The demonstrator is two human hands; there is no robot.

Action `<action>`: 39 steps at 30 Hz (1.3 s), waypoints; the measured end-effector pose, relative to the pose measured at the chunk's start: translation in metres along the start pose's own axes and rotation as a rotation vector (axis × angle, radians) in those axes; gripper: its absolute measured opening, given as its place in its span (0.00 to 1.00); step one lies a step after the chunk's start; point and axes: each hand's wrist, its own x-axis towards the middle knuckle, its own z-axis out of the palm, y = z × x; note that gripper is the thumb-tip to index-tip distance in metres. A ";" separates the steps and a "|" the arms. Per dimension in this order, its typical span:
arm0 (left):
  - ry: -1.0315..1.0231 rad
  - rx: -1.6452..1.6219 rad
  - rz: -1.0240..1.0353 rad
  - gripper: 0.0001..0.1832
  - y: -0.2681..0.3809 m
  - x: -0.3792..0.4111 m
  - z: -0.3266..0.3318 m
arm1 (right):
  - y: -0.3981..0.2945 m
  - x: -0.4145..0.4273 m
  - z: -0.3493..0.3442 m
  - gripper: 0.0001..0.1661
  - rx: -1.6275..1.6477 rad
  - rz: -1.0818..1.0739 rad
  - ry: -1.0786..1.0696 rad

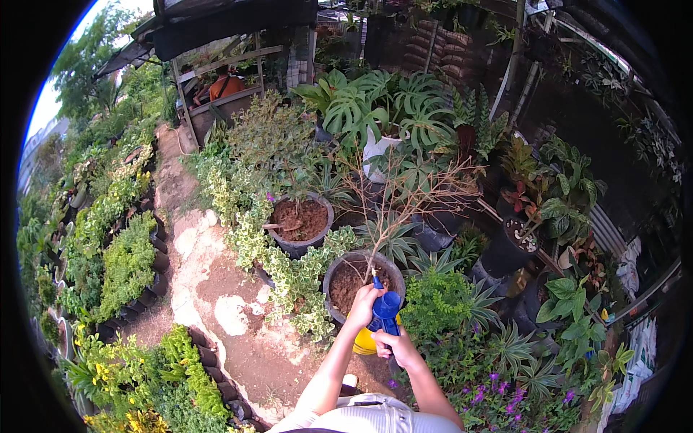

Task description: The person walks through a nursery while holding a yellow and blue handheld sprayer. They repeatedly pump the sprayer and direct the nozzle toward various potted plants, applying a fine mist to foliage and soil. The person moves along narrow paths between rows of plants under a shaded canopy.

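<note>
A blue plastic pump sprayer (386,306) with a yellow tank (366,342) is held just before my body. My left hand (366,307) is closed around its front part near the nozzle, and my right hand (394,346) grips the blue handle lower down. The brass-coloured nozzle tip points at the base of a bare, leafless shrub (383,233), which stands in brown soil in a round grey pot (331,270). The sprayer's tank overlaps the near rim of that pot.
Another grey pot (328,227) holds soil and a leafy shrub. Variegated plants (295,287) border the dirt path (254,352) on the left. Purple flowers (479,395) grow at lower right. A white pot (373,154) holds a monstera. Farther back, a person in orange (226,86) is behind a wooden frame.
</note>
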 end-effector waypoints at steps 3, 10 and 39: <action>0.125 0.100 -0.014 0.18 -0.008 -0.011 -0.011 | 0.007 0.009 0.009 0.14 0.005 0.021 -0.014; 0.052 0.291 0.096 0.20 -0.035 -0.017 -0.001 | 0.024 0.002 -0.002 0.14 0.075 0.049 0.118; 0.124 -0.160 -0.476 0.17 -0.140 -0.051 0.048 | 0.082 -0.031 -0.054 0.13 0.091 0.152 0.256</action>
